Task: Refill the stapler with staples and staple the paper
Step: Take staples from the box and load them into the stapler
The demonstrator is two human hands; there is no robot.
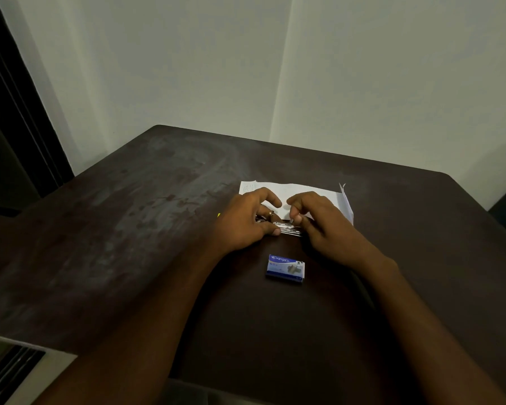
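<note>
A metal stapler point(287, 228) lies on the dark table between my two hands, mostly covered by them. My left hand point(247, 222) grips its left end, thumb on the near side. My right hand point(319, 222) pinches at its right part with fingertips; whether a staple strip is between the fingers I cannot tell. White folded paper point(304, 191) lies just behind the hands, partly hidden. A blue staple box point(286, 269) sits closer to me, in front of the stapler.
The dark brown table point(158, 229) stands in a corner of pale walls. A small yellow bit point(218, 215) peeks out left of my left hand. A dark door frame point(18, 112) is at the far left.
</note>
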